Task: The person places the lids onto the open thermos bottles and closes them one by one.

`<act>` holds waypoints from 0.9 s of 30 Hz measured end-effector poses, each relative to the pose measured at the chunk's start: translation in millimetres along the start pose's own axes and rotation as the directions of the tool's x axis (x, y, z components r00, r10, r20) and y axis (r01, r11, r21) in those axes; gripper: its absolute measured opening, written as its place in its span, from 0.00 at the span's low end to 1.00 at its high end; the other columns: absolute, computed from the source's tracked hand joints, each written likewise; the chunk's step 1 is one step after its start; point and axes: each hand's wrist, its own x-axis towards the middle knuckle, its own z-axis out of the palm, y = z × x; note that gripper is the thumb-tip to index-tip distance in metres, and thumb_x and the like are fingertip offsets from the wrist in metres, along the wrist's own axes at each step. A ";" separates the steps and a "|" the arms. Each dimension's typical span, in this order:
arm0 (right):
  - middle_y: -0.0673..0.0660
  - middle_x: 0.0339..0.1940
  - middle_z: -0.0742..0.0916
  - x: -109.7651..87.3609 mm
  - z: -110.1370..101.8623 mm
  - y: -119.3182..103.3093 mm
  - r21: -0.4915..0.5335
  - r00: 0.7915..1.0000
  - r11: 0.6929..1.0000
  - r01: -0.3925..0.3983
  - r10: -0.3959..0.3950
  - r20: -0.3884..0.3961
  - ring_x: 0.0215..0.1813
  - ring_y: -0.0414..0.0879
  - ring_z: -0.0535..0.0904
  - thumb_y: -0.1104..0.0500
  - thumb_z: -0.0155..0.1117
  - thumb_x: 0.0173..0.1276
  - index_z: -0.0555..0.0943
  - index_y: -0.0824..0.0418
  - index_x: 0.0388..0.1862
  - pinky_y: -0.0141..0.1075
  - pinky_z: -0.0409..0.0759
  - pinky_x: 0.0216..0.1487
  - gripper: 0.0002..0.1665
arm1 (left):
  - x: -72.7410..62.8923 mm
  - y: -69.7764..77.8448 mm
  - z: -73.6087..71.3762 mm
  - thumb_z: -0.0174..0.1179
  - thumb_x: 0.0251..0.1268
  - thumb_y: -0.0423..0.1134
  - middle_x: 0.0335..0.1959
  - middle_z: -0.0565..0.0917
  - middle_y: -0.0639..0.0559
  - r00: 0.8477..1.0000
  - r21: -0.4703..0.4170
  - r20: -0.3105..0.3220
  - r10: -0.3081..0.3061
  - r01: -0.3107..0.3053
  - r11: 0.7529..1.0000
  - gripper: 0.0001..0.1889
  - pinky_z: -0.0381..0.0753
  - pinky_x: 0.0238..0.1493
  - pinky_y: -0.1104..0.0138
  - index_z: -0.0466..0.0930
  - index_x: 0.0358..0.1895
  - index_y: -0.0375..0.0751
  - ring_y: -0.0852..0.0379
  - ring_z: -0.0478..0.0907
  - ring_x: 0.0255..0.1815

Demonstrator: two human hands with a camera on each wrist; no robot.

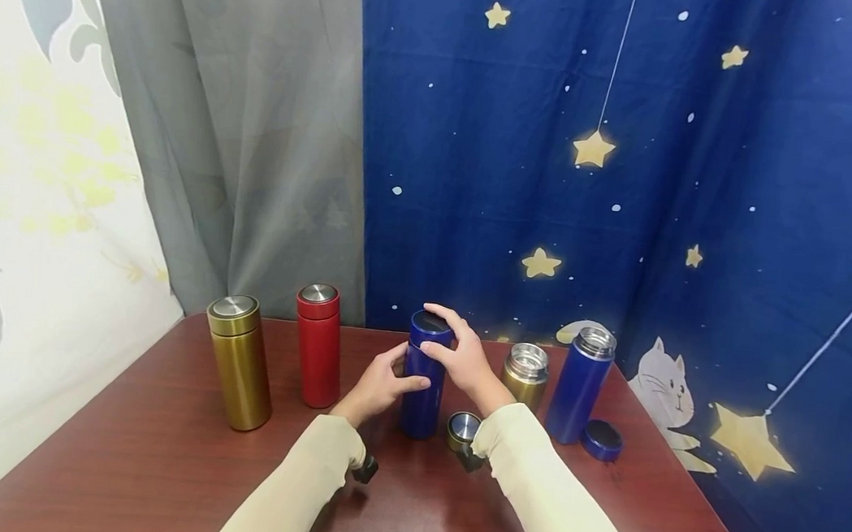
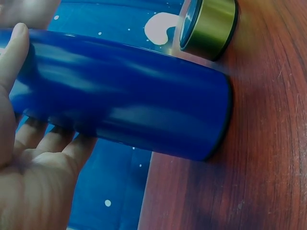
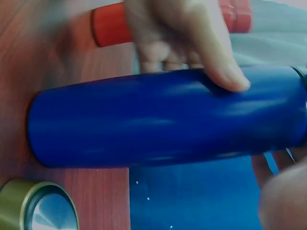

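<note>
A blue thermos flask (image 1: pixel 421 404) with a dark-topped blue lid (image 1: pixel 431 323) stands upright at the middle of the table. My left hand (image 1: pixel 380 387) grips its body from the left, thumb across the front and fingers behind, as the left wrist view also shows. Around the lid curl the thumb and fingers of my right hand (image 1: pixel 467 362). Just right of the flask's base lies a gold lid (image 1: pixel 464 428) with a silver top, partly behind my right sleeve. In the right wrist view the blue flask (image 3: pixel 158 120) fills the middle.
Gold (image 1: pixel 241 369) and red (image 1: pixel 320 353) lidded flasks stand at left on the brown table (image 1: pixel 128 459). To the right are a lidless gold flask (image 1: pixel 524 374), a lidless blue flask (image 1: pixel 579 389) and a loose blue lid (image 1: pixel 602 440). Curtains (image 1: pixel 507 141) hang behind.
</note>
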 end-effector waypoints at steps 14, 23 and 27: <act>0.53 0.53 0.84 1.6 -2.0 -4.3 -0.334 0.993 0.942 0.043 -0.078 -0.093 0.54 0.48 0.71 0.48 0.76 0.55 0.80 0.52 0.61 0.48 0.72 0.56 0.33 | 0.6 -2.3 -0.3 0.67 0.60 0.30 0.60 0.77 0.36 1.000 -0.018 0.013 0.014 -0.014 1.000 0.36 0.77 0.56 0.53 0.63 0.71 0.32 0.42 0.78 0.57; 0.55 0.43 0.83 2.9 11.6 -6.9 -0.537 0.953 0.842 0.046 -0.199 -0.231 0.46 0.51 0.70 0.39 0.78 0.48 0.82 0.57 0.50 0.46 0.67 0.49 0.35 | 0.1 -1.6 0.7 0.67 0.60 0.30 0.59 0.77 0.35 1.000 -0.037 0.013 0.026 -0.025 0.999 0.36 0.77 0.56 0.55 0.62 0.71 0.31 0.42 0.78 0.57; 0.55 0.40 0.81 3.4 20.7 -7.9 -0.604 0.928 0.797 0.002 -0.227 -0.296 0.45 0.52 0.69 0.35 0.76 0.48 0.81 0.57 0.46 0.46 0.67 0.47 0.35 | -0.1 -3.1 0.7 0.68 0.59 0.31 0.59 0.78 0.35 0.999 -0.020 0.009 0.034 -0.033 0.999 0.36 0.77 0.55 0.55 0.63 0.70 0.30 0.41 0.78 0.57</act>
